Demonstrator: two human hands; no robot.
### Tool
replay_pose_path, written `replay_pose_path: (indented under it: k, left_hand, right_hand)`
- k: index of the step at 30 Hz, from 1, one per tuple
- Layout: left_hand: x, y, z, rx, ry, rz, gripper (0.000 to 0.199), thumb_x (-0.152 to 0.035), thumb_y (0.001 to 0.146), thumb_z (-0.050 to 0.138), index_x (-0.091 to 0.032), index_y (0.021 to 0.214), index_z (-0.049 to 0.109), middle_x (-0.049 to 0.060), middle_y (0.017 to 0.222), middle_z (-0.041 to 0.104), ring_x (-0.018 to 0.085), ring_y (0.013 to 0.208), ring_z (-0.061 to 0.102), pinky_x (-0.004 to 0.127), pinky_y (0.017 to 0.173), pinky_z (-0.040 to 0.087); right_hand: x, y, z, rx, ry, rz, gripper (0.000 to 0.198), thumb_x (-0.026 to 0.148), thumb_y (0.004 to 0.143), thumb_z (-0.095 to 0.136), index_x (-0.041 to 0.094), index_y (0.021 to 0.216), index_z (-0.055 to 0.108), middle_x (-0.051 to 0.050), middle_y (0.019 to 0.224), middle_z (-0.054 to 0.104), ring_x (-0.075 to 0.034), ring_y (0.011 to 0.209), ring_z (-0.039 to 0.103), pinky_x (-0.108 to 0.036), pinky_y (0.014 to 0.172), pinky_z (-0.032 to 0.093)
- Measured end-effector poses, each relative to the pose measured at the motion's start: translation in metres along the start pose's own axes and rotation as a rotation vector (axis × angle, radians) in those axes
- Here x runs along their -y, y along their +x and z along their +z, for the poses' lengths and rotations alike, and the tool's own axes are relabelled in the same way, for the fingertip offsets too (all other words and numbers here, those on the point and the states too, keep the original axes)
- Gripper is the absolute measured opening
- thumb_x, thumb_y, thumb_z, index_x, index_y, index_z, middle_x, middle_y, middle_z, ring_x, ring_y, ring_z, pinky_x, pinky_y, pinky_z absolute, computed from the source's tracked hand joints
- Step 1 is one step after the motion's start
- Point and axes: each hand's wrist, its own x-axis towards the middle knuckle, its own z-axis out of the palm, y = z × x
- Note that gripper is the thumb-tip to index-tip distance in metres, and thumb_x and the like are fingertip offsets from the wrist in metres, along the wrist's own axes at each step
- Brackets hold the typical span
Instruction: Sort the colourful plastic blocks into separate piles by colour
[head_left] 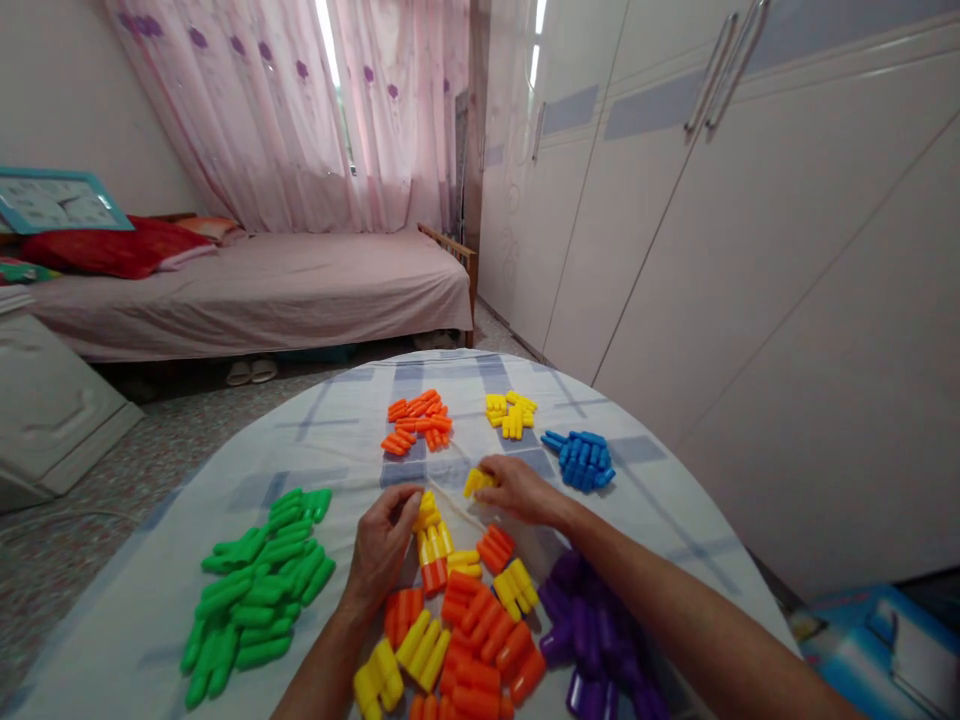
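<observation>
Yellow, just below the middle of the frame: a block (pixel 474 484) is pinched in the fingers of the right hand (pixel 517 488), while the left hand (pixel 382 540) has its thumb and forefinger closed on the top end of a strip (pixel 433 552) of joined pieces. The block sits up and to the right of that end, near but apart from it, and the left hand is the nearer to the strip, touching it. The strip's long axis runs roughly up and down the frame; its yellow end points away from the wearer, leaning slightly left, and its orange end points toward the bottom edge. The fingers cover part of the block, so I cannot tell its long axis

Just right of the strip lies a loose yellow piece (pixel 465 560), with an orange piece (pixel 495 548) beyond it. Lower centre holds a large orange heap (pixel 491 635), with yellow pieces beside it. The green heap (pixel 259 590) fills the lower left, and the purple heap (pixel 596 640) the lower right, next to the right forearm. Above the hands are an orange cluster (pixel 420 418), a yellow cluster (pixel 514 415) and a blue cluster (pixel 583 460), all on the cloth-covered table (pixel 322 435). Farther out, a bed (pixel 337 275) spans the upper left and a wardrobe (pixel 750 240) the upper right
</observation>
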Motion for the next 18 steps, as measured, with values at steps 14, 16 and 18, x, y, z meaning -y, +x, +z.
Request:
replay_pose_path:
  k: [14,16,18]
  left_hand:
    - [0.001,0.0,0.003,0.002,-0.007,-0.002,0.029,-0.043,0.081,0.053,-0.018,0.086,0.068,0.003,0.083,0.069,0.018,0.079,0.064,0.028,0.073,0.05]
    - [0.001,0.001,0.003,0.001,-0.006,-0.002,0.029,-0.043,0.081,0.053,-0.018,0.085,0.068,0.003,0.082,0.07,0.019,0.078,0.064,0.028,0.073,0.051]
    - [0.0,0.001,0.002,0.0,-0.007,-0.001,0.029,-0.044,0.081,0.053,-0.018,0.085,0.067,0.003,0.083,0.07,0.019,0.079,0.064,0.029,0.073,0.051]
  right_hand:
    - [-0.077,0.08,-0.061,-0.34,-0.077,0.26,0.032,0.025,0.083,0.049,0.016,0.111,0.064,-0.006,0.103,0.069,-0.016,0.09,0.061,-0.025,0.078,0.043]
    - [-0.08,0.084,-0.059,-0.344,-0.098,0.27,0.03,0.025,0.084,0.049,0.017,0.107,0.067,-0.007,0.102,0.069,-0.017,0.09,0.062,-0.024,0.077,0.043]
    - [-0.081,0.084,-0.057,-0.365,-0.122,0.288,0.03,0.026,0.085,0.048,0.016,0.105,0.068,-0.009,0.103,0.068,-0.018,0.091,0.062,-0.025,0.078,0.044]
